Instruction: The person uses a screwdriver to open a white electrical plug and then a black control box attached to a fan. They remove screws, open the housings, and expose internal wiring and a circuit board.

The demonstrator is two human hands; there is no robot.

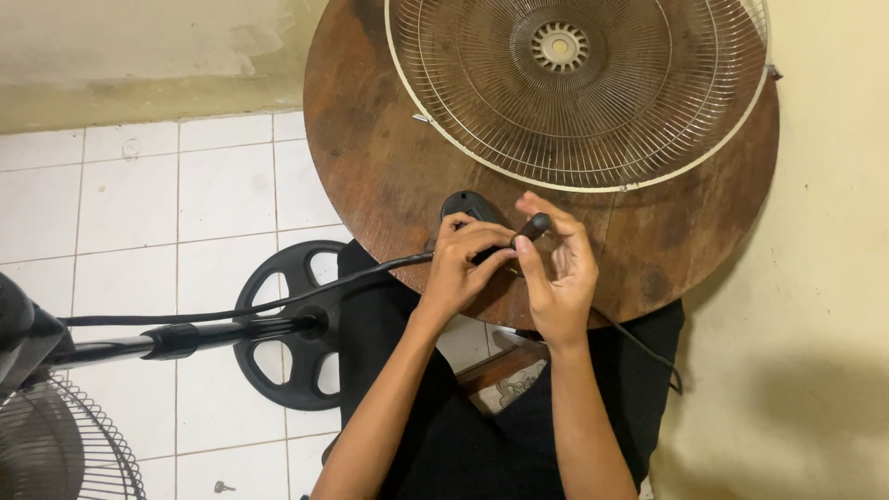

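Your left hand [456,264] is curled shut over a small black part [468,209] that rests on the near edge of the round wooden table [370,167], and that hold looks meant to pin it flat against the wood so it cannot slide. Your right hand [558,268] meets it from the other side, thumb and forefinger pinched closed on a short black handle [535,225] of what may be a screwdriver; the tip is hidden behind your left fingers, so you cannot tell exactly where it lands. The black part sits directly under and between both grips, touching your left fingers. A black cord [278,303] runs off it to your left, over the table edge. Farther back on the table lies a round wire fan guard [593,130], well apart from your hands. On the tiled floor [130,204] to your left lies a fan stand with its pole [176,340] and round black base [292,324].
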